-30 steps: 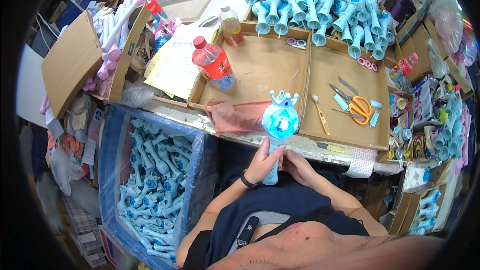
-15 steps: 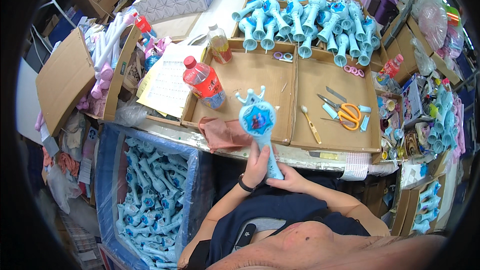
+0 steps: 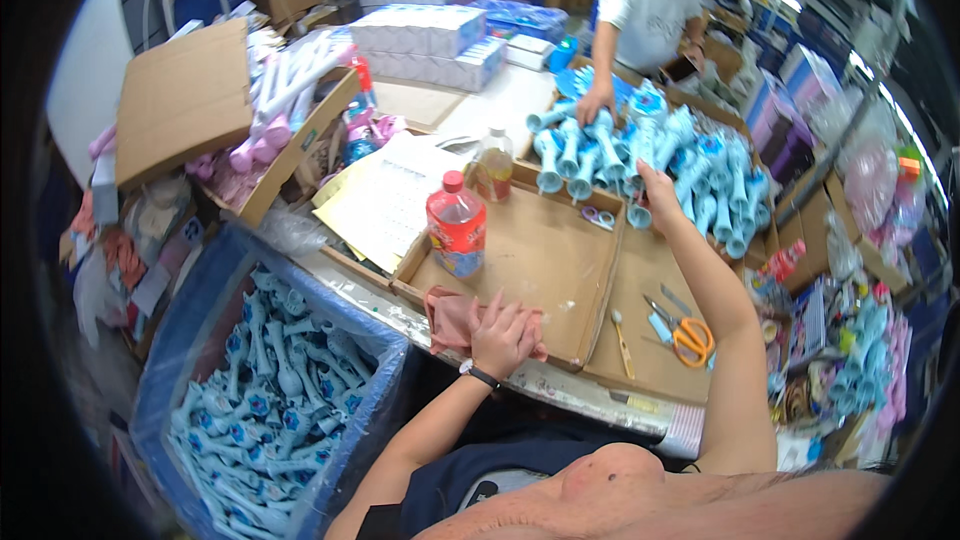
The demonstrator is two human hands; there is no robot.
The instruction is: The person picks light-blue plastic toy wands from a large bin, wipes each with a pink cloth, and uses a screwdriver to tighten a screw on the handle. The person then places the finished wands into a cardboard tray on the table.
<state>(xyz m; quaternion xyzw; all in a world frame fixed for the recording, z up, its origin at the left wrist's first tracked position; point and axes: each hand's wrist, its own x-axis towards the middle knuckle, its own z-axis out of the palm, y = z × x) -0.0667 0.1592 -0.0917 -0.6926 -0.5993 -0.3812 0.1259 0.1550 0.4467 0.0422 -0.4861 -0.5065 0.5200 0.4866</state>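
Note:
My left hand (image 3: 500,337) lies flat, fingers stretched, on a crumpled pinkish cloth (image 3: 452,320) at the table's front edge. My right arm reaches far forward, and my right hand (image 3: 658,198) is closed round the handle of a light blue toy wand (image 3: 647,130) at the pile. This wand's head points away from me; part of its handle is hidden by my fingers. Around it lie several more blue wands (image 3: 710,175), heaped in a cardboard tray. Left of my left hand, a blue-lined bin (image 3: 385,380) holds many similar wands.
Shallow cardboard trays (image 3: 545,275) hold orange-handled scissors (image 3: 692,340), a toothbrush (image 3: 622,345) and small scissors (image 3: 598,218). Red-labelled (image 3: 456,230) and part-filled (image 3: 495,168) bottles stand left, beside paper sheets (image 3: 385,200). Across the table, a person's hand (image 3: 597,103) touches the pile.
The wand held in both hands before me is gone from there. My left hand has moved onto the cloth; my right has stretched forward to the pile. Another person has come into view.

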